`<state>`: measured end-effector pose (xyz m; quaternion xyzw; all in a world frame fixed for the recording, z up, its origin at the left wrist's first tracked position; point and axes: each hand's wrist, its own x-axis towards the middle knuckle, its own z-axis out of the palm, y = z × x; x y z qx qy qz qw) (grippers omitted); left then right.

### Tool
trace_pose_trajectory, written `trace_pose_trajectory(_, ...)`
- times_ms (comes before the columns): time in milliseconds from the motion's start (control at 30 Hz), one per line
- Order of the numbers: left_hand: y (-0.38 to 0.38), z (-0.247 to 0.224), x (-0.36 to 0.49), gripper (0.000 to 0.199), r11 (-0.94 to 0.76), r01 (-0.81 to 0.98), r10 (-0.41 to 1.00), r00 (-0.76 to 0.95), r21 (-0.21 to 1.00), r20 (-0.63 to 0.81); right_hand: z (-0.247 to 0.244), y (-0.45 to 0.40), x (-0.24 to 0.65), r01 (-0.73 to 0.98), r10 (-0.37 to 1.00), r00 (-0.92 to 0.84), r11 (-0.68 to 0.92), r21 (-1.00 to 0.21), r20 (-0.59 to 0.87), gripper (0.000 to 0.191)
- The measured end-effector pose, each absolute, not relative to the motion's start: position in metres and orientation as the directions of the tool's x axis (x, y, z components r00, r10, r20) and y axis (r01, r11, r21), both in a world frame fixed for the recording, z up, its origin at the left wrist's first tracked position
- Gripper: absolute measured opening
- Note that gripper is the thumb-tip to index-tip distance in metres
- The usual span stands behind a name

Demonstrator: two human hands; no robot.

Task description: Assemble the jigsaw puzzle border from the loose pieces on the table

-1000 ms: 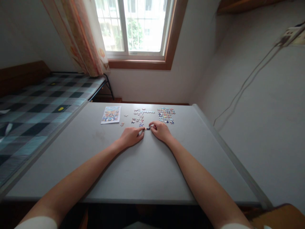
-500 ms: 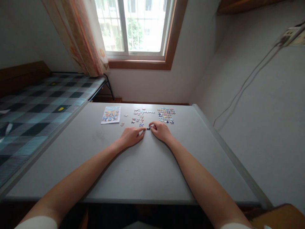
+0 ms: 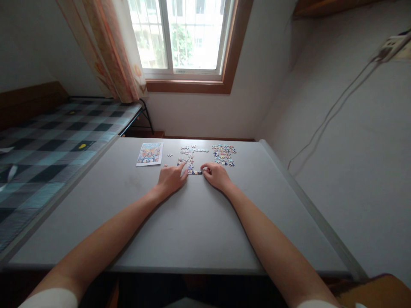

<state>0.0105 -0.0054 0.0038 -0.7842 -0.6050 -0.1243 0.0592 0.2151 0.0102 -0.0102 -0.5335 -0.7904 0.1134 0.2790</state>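
On the grey table (image 3: 180, 231), joined puzzle pieces (image 3: 191, 160) form a thin strip with a top row and a dark bottom row (image 3: 196, 173). My left hand (image 3: 173, 175) rests at the lower left of this strip, thumb and index finger apart, holding nothing. At the right end of the bottom row, my right hand (image 3: 215, 174) has its fingers curled and pinched at a small dark piece (image 3: 200, 172). A pile of loose pieces (image 3: 224, 154) lies beyond my right hand. The printed picture (image 3: 150, 154) lies flat at the left.
A single loose piece (image 3: 170, 155) is near the printed picture. Left of the table stands a bed (image 3: 70, 128) with a checked cover. Behind are a window (image 3: 192, 38) and a curtain (image 3: 109, 51). A cable (image 3: 327, 115) hangs on the right wall.
My left hand has moved left, off the dark piece, and its thumb and index finger have spread. The lower row now shows beside it. My right hand has hardly moved.
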Motion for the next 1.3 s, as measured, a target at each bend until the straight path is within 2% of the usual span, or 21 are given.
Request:
trace_pose_trajectory(167, 0.002, 0.007, 0.0, 0.046, -0.122, 0.992, 0.973, 0.115, 0.024, 0.201, -0.01, 0.01, 0.215, 0.781, 0.911, -0.274, 0.398, -0.481, 0.309, 0.023)
trace_pose_trajectory(433, 0.001, 0.008, 0.001, 0.045, -0.179, 0.983, 0.958, 0.165, 0.038, 0.234, -0.009, 0.009, 0.215, 0.78, 0.91, -0.274, 0.399, -0.481, 0.31, 0.022)
trace_pose_trajectory(833, 0.012, 0.01, -0.018, 0.03, -0.28, 0.931, 0.956, 0.249, 0.236, 0.152, -0.008, 0.009, 0.215, 0.778, 0.909, -0.279, 0.403, -0.482, 0.309, 0.022)
trace_pose_trajectory(1133, 0.017, 0.008, -0.02, 0.024, -0.23, 0.905, 0.973, 0.201, 0.358, 0.117, -0.01, 0.01, 0.215, 0.782, 0.909, -0.281, 0.402, -0.477, 0.307, 0.022)
trace_pose_trajectory(1300, 0.016, 0.008, -0.019, 0.018, -0.285, 0.863, 0.957, 0.229, 0.417, 0.18, -0.01, 0.01, 0.215, 0.781, 0.907, -0.28, 0.406, -0.475, 0.315, 0.022)
